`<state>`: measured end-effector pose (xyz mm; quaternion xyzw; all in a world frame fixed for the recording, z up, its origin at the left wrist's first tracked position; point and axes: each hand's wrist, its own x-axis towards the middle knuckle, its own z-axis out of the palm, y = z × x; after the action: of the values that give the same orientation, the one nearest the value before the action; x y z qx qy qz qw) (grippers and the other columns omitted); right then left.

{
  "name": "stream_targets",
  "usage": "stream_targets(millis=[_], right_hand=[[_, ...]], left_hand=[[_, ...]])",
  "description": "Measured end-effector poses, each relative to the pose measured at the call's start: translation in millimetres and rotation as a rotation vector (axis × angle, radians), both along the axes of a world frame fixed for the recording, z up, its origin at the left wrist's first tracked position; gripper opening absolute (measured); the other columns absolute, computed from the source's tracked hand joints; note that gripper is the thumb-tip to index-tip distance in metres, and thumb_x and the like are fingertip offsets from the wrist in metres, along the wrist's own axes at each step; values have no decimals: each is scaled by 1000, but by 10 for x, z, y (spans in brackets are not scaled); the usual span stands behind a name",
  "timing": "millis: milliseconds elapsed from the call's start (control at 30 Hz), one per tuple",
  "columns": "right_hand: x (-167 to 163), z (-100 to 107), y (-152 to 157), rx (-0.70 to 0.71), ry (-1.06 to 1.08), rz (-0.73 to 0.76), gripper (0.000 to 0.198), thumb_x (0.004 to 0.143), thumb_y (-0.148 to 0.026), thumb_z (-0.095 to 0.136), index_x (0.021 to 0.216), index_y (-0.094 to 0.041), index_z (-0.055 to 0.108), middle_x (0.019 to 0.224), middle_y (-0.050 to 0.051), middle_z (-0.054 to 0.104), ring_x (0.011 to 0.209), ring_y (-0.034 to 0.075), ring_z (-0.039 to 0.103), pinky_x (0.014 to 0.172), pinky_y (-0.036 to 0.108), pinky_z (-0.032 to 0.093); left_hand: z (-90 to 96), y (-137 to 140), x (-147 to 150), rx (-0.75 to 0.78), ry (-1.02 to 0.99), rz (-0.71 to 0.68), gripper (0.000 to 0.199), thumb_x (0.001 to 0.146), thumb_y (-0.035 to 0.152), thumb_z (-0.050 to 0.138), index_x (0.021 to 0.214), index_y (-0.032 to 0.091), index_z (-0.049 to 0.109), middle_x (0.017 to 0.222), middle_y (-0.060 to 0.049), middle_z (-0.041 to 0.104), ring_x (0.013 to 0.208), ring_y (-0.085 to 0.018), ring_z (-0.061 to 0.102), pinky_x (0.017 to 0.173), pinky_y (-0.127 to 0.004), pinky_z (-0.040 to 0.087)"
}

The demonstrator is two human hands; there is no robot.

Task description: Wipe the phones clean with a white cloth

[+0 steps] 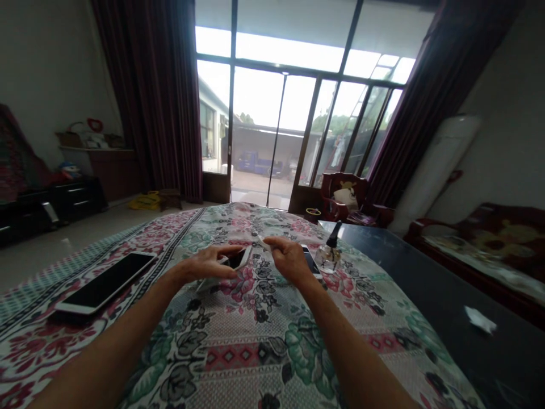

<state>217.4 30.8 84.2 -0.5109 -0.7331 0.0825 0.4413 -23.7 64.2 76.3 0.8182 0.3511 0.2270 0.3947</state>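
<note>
White edging frames the dark-screened smartphone [238, 259] that you hold tilted above the tablecloth [238, 335], and every place below is given from it. Your left hand [213, 262] is on its left side, thumb nearer you and fingers on the far edge, curved partly open around the phone's width and gripping it. Just right of the smartphone, your right hand [289, 260] is closed, thumb and forefinger pinching a thin white piece [261, 241] that points toward the phone; you cannot tell from this view exactly what the piece is, and the other fingers are curled in.

Farther right of the smartphone, past your right hand, a second phone [311, 262] lies on the cloth, partly hidden by that hand. Just beyond it stands a clear glass bottle [327, 260] with a tall black cap [334, 234]. Well to the left of the smartphone lies a large white-framed tablet [106, 284], its dark screen facing up.

Well right of the smartphone, outside the cloth, a dark tabletop [409, 267] carries a crumpled white tissue [480, 320]. Beyond the smartphone, past the table's far edge, are glass doors [259, 136] with purple curtains [166, 102] either side.
</note>
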Motion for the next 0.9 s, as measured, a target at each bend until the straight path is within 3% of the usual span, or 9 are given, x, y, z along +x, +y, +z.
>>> stream_targets(millis=[200,433,667,900], right_hand=[[-131,-61,-30,120,75,147,42,75,0,46,97,-21,74,101,4,72,95,16,66,89,32,51],[-270,-108,-102,195,42,206,46,75,1,45,102,-23,73,100,5,69,95,17,63,87,33,51],[-338,5,-217,139,30,254,49,73,3,45,99,-28,73,101,2,68,99,15,61,90,30,49],[-216,-74,-104,106,-22,184,46,74,3,44,100,-21,73,99,6,69,96,16,62,88,31,50]], left_hand=[[27,-24,-42,-94,-109,-6,68,68,35,69,134,25,56,134,-4,61,126,-30,50,109,-44,32],[-17,5,-48,-112,-136,-1,69,67,39,69,133,22,57,136,-6,60,119,-30,53,103,-44,39],[1,-17,-62,-126,-171,34,67,69,36,67,133,21,57,128,-7,65,118,-30,55,101,-45,40],[14,-34,-2,-121,-130,5,66,67,35,68,130,18,59,129,-8,64,118,-29,54,103,-43,39]])
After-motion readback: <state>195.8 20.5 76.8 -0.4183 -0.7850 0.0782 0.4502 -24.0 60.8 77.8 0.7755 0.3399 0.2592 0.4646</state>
